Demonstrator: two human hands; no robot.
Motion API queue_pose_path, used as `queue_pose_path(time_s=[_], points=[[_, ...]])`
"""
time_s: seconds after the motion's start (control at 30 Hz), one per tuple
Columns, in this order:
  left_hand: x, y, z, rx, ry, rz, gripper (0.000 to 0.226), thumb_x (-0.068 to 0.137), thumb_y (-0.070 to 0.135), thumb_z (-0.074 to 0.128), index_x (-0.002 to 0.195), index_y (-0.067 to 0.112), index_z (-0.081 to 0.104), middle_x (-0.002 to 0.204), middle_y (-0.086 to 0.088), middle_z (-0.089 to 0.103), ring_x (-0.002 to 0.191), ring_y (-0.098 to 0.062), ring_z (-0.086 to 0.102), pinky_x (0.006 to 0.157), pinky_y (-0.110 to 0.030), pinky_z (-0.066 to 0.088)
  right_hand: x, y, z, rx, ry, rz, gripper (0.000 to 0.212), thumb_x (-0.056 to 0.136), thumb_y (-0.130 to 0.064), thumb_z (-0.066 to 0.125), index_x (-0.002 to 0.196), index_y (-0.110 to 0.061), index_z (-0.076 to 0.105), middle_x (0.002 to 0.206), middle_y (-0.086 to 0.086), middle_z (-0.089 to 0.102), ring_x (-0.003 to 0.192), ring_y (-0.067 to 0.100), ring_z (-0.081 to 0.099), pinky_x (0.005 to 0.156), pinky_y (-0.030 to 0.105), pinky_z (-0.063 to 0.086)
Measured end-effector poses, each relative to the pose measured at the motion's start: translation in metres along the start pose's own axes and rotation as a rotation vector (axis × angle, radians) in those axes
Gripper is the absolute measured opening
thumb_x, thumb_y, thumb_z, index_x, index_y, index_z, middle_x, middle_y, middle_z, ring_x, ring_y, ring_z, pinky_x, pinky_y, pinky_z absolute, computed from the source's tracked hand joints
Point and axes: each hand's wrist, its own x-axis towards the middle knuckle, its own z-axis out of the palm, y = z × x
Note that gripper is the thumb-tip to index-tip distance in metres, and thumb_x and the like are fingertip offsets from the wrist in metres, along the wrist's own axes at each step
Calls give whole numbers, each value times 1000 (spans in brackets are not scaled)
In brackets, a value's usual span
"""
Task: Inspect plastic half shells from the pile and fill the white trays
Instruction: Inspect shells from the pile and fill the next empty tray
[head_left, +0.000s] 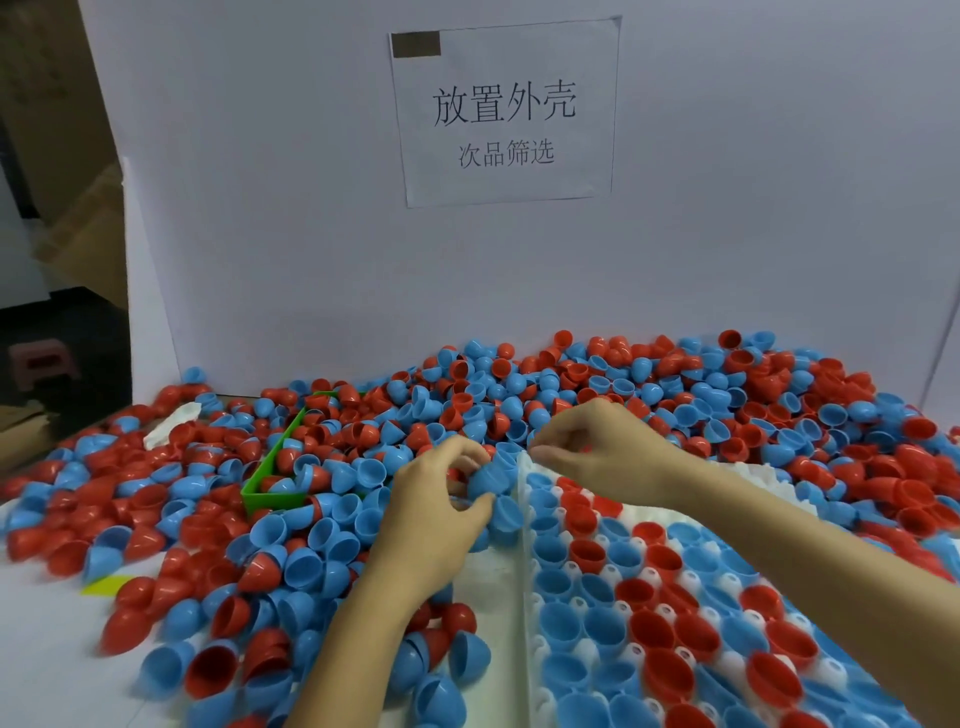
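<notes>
A big pile of red and blue plastic half shells (649, 395) covers the table. A white tray (524, 545) at the lower right holds rows of red and blue shells, open side up. My left hand (441, 514) grips a blue half shell (488, 480) between thumb and fingers, just left of the tray's far corner. My right hand (592, 452) hovers over the tray's far edge with fingers curled toward the thumb; whether it holds anything is hidden.
A green bin (270, 491) half buried in shells lies left of my hands. A white board (311, 234) with a paper sign (504, 109) stands behind the pile. A crumpled white piece (171, 423) lies at far left. A yellow-green slip (104, 584) lies at the near left.
</notes>
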Motion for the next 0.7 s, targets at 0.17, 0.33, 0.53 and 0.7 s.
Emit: queue_pose_path(time_s=[0.17, 0.33, 0.53, 0.7], points=[[-1, 6, -1, -175, 44, 28, 37, 85, 0, 74, 100, 32, 64, 96, 17, 68, 89, 2, 68, 73, -14, 55, 7, -24, 19, 104, -39, -57, 36, 88, -40, 72, 117, -20, 73, 110, -16, 71, 93, -8, 65, 80, 7, 51], [0, 0, -1, -121, 73, -34, 37, 86, 3, 75, 109, 30, 64, 104, 17, 64, 91, 9, 64, 71, -8, 51, 9, -20, 15, 145, 39, 14, 37, 87, -36, 74, 119, -17, 71, 119, -6, 71, 91, -6, 63, 81, 12, 52], [1, -8, -1, 64, 122, -155, 26, 90, 15, 72, 112, 26, 65, 103, 17, 61, 89, 0, 61, 62, -5, 45, -5, -34, -20, 232, -465, 79, 20, 99, -23, 59, 116, -20, 68, 92, -10, 74, 82, 8, 72, 75, 21, 56], [0, -10, 5, 105, -11, -197, 15, 89, 19, 71, 100, 29, 66, 91, 6, 66, 62, -3, 58, 50, -8, 39, -6, -59, -32, 65, -866, -6, 17, 97, -26, 64, 113, -28, 70, 99, -17, 72, 85, 1, 68, 77, 21, 54]])
